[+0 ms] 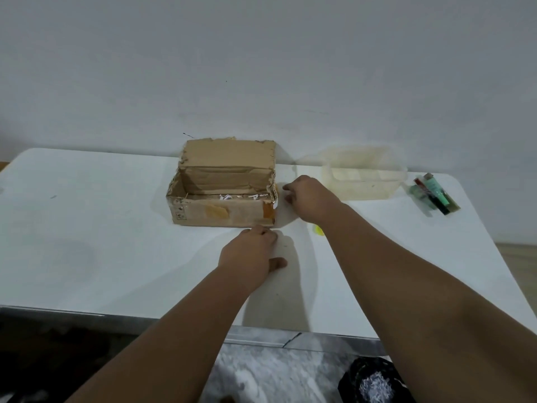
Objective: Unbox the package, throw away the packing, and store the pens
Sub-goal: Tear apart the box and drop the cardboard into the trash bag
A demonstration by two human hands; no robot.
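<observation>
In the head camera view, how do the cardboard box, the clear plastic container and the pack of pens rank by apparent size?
1. cardboard box
2. clear plastic container, slightly smaller; similar distance
3. pack of pens, clearly smallest

One cardboard box, one clear plastic container, one pack of pens, two hands.

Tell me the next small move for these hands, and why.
Probably reach the right hand into the open cardboard box and lift out the remaining white shreds. Shredded paper already lies in the black bin, and the pens sit out beside the clear container.
</observation>
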